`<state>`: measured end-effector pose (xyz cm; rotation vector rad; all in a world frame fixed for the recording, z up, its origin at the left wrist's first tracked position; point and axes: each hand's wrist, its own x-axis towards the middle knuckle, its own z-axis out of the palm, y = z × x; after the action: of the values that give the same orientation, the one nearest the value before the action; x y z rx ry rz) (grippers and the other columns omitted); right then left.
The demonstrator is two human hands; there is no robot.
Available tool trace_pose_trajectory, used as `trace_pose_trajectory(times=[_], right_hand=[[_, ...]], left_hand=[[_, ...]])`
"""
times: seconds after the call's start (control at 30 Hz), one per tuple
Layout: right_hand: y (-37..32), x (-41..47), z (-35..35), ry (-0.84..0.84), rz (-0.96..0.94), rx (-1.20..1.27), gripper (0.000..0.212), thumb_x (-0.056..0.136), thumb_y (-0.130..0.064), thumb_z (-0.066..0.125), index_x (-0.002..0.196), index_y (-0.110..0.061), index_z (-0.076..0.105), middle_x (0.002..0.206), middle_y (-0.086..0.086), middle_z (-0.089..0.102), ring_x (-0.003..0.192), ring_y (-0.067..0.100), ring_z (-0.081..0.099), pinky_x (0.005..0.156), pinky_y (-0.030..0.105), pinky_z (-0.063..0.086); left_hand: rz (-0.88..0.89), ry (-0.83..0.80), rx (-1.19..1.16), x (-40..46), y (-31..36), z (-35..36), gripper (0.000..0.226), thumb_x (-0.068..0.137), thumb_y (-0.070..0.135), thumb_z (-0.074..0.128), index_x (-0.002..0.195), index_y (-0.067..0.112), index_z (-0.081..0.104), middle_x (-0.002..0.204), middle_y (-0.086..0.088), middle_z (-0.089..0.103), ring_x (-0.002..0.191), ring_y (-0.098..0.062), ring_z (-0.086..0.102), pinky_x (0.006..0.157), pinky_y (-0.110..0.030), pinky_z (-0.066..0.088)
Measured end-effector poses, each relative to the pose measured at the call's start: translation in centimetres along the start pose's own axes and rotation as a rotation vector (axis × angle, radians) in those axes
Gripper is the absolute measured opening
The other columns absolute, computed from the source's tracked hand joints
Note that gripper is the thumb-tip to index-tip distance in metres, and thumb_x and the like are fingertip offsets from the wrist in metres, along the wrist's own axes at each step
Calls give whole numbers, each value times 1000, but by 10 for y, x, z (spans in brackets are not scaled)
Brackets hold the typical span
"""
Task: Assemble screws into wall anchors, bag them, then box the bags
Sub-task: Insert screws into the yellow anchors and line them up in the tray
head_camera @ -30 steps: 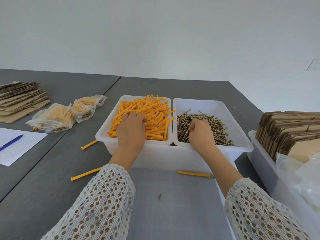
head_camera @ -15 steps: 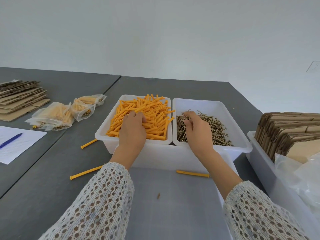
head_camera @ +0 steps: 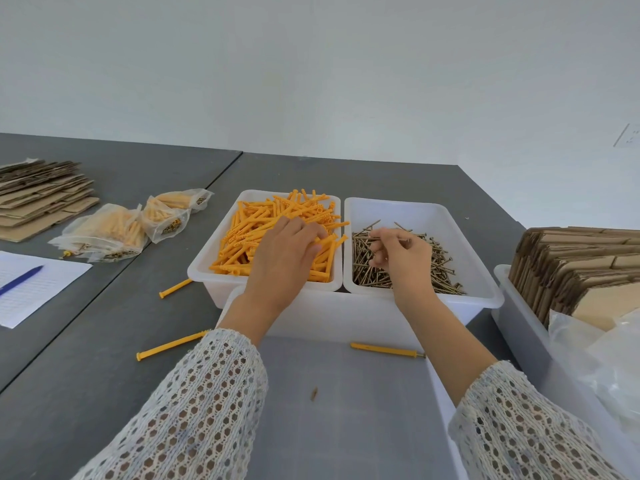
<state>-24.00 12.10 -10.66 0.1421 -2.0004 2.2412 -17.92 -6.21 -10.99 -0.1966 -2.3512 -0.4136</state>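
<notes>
A white bin (head_camera: pixel 204 268) holds a heap of orange wall anchors (head_camera: pixel 263 223). Beside it on the right, a second white bin (head_camera: pixel 485 289) holds brass screws (head_camera: pixel 436 268). My left hand (head_camera: pixel 284 254) lies on the anchor heap, its fingers and thumb curled round an anchor at the heap's right side. My right hand (head_camera: pixel 401 261) hovers just above the screw pile and pinches one screw (head_camera: pixel 389 239) held level between thumb and fingertips. An anchor with a screw in it (head_camera: pixel 386 350) lies in the shallow tray (head_camera: pixel 443 407) in front of me.
Two loose anchors (head_camera: pixel 171 345) (head_camera: pixel 175 288) lie on the grey table left of the bins. Filled bags (head_camera: pixel 104 233) sit at the left, flat cardboard (head_camera: pixel 38 195) behind them, paper with a pen (head_camera: pixel 20 280) nearer. A right-hand bin holds folded boxes (head_camera: pixel 581 265) and plastic bags (head_camera: pixel 606 358).
My right hand has risen out of the screw pile with one screw pinched in its fingers. My left hand stays on the anchor heap, fingers shifted slightly.
</notes>
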Motion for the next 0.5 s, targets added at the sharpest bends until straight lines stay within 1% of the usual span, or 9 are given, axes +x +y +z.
trace_pose_trajectory(times=[0.1,0.2,0.4,0.5], right_hand=[[-2,0,-1,-75,87,233,36,105,-23,45,88,0,67,63,8,62,44,13,51,49,26,50],[-1,-1,1,-154,128,331,41,107,-25,39,86,1,62,59,8,61,42,13,47,45,26,48],[-2,-3,4,-220,123,327,41,107,-25,39,84,0,62,58,8,59,41,13,45,43,25,46],[-2,-4,4,-234,116,282,42,107,-25,38,83,-1,63,59,9,59,41,13,45,44,25,46]], left_hand=[[-1,-27,-51,-1,-2,3,16,94,14,62,107,21,67,92,5,58,90,-14,50,67,-27,42],[16,-53,-66,-2,-2,4,15,94,16,63,107,22,67,93,7,58,92,-13,51,64,-27,46],[32,-87,-76,-2,0,5,16,95,16,63,108,22,68,94,9,58,93,-13,51,61,-21,38],[39,-96,-81,-2,1,5,16,95,17,62,109,22,68,94,9,57,92,-13,50,61,-23,40]])
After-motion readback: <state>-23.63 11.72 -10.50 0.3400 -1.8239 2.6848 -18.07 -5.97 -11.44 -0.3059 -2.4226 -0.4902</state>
